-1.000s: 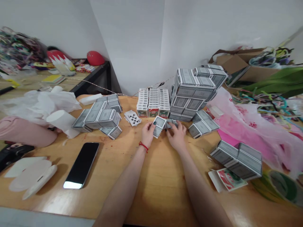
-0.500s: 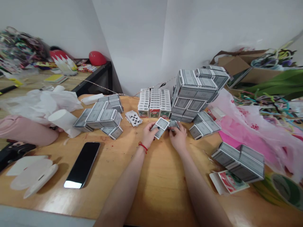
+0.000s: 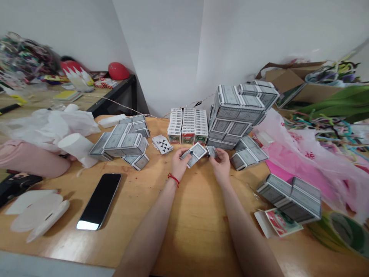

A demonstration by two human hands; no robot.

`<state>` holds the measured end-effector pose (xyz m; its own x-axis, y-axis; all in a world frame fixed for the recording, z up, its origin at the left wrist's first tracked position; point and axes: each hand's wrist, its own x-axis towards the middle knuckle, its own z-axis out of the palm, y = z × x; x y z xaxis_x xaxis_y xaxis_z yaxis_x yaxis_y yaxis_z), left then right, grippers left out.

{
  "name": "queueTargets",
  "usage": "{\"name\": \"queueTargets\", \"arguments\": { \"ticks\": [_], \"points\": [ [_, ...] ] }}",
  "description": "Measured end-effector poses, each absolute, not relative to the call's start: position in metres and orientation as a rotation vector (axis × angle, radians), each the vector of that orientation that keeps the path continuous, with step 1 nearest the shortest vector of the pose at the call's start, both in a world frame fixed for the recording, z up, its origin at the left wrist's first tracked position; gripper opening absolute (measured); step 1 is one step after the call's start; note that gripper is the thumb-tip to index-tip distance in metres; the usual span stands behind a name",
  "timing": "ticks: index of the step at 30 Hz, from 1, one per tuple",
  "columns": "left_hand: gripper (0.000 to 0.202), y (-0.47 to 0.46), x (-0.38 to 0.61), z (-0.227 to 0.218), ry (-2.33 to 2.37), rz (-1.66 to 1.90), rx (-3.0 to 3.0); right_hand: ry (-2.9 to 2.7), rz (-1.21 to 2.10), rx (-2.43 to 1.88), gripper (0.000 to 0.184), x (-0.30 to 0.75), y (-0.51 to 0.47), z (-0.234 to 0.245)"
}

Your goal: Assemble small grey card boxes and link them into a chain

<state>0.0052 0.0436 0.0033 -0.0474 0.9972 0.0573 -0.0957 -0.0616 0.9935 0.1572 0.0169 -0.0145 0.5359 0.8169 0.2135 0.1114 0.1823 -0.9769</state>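
My left hand [image 3: 179, 164], with a red string at the wrist, is closed on a small fan of grey-backed playing cards [image 3: 195, 154] held just above the wooden table [image 3: 190, 215]. My right hand [image 3: 221, 163] pinches another few grey-backed cards [image 3: 212, 151] beside them; the two sets sit a little apart. Straight ahead of both hands stand rows of card boxes [image 3: 188, 125]. A face-up card pile [image 3: 162, 144] showing clubs lies to the left.
Wrapped grey deck bundles are stacked at right [image 3: 239, 111], at left [image 3: 122, 140] and at near right [image 3: 292, 196]. A black phone [image 3: 99, 200] lies at near left. An opened card box [image 3: 278, 222], pink plastic bags [image 3: 308, 157] and white wrapping [image 3: 49, 125] lie around.
My right hand has lifted off the table with a few cards and turned palm inward. My left hand tilted its cards flatter and drew slightly left.
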Motion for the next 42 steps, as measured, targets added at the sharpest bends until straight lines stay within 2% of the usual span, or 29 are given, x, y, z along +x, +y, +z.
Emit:
{"name": "queueTargets", "arguments": {
  "ticks": [10, 19, 32, 42],
  "points": [
    [0.02, 0.041, 0.007, 0.005, 1.148, 1.296, 1.263, -0.861, 0.761, -1.249, 0.046, 0.154, 0.014, -0.005],
    [0.021, 0.04, 0.007, 0.004, 1.176, 1.287, 1.315, -0.786, 0.866, -1.245, 0.054, 0.16, 0.018, -0.016],
    [0.023, 0.039, 0.005, -0.001, 1.192, 1.289, 1.471, -0.579, 1.128, -0.945, 0.03, 0.159, 0.015, -0.004],
    [0.02, 0.037, 0.006, -0.001, 1.109, 1.25, 1.618, -0.671, 1.057, -1.103, 0.026, 0.155, 0.017, -0.01]
  ]
}}
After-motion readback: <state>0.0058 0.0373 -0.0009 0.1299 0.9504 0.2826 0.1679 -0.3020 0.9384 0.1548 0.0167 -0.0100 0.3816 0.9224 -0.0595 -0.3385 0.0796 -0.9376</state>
